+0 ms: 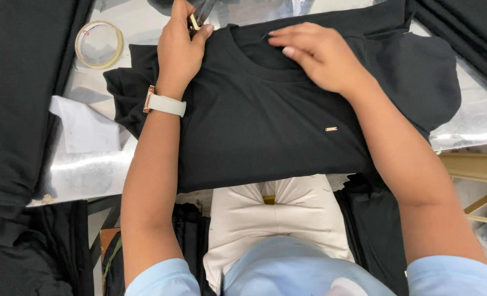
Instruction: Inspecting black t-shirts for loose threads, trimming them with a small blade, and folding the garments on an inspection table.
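Black shirt [265, 120] pinned at collar by left hand [178, 52] and right hand [320, 57].

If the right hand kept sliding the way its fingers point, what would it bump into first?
Probably the left hand, gripping the black shirt by the collar. The right hand points leftward along the neckline toward it.

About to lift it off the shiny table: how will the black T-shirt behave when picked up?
The black T-shirt probably flops: its sleeve is already rumpled. It may slide easily on the shiny table. It looks light, flattened under the right hand.
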